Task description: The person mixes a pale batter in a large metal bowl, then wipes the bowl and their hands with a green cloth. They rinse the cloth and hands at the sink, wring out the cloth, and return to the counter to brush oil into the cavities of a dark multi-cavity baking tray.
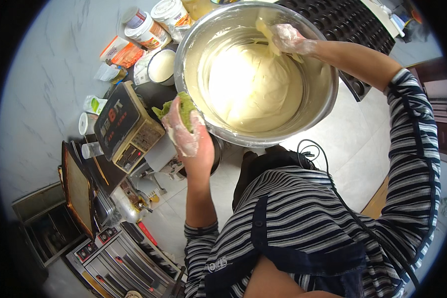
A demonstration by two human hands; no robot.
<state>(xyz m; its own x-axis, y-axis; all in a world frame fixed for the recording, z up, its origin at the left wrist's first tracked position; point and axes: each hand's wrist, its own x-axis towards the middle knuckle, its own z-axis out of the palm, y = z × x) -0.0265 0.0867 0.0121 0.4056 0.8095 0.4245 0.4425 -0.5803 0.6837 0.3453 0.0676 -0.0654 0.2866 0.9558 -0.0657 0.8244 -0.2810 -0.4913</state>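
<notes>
A large stainless steel bowl (320, 100) is tilted in front of me, with pale yellow batter (279, 89) in its bottom and smears up its wall. My left hand (188, 134), coated with flour or batter, grips a green cloth (186, 108) against the bowl's near left rim. Inside the bowl, at the far right wall, my right hand (286, 39) is closed on a flat, pale yellow piece (267, 33) that looks like a flexible scraper smeared with batter. Its lower end reaches the batter. White residue covers the right fingers and wrist.
A black multi-cup baking mold (350, 22) lies beyond the bowl to the right. Left stand a digital scale (134, 126), a white-filled container (161, 67), and tubs (147, 31). Lower left are a baking tray (78, 190) and a deck oven (123, 268). A black cable (342, 205) crosses my shirt.
</notes>
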